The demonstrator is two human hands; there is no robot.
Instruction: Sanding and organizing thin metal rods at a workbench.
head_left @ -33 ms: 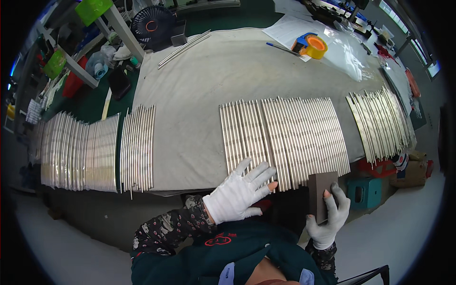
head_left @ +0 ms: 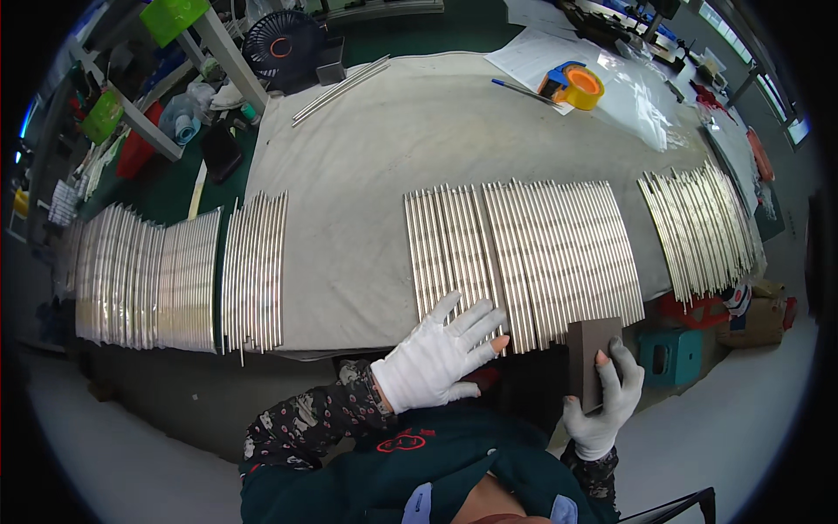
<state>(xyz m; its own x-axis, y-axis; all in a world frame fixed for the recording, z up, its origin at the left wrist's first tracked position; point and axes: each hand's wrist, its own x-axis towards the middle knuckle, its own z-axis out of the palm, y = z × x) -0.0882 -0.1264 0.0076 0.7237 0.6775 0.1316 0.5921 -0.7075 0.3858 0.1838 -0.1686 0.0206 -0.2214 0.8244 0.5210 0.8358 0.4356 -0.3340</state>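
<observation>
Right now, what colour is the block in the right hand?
The block is dark greyish brown, seen best in the head view.

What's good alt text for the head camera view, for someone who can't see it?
A person's gloved right hand grips a dark block by the near ends of a row of silvery rods, while the gloved left hand spreads over other rod ends in that row. More rods lie to either side; a fan and orange tape sit farther back.

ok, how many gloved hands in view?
2: the left hand, spread over the near ends of the middle rods, and the right hand, holding a brown block. Neither is hidden; no others show.
</observation>
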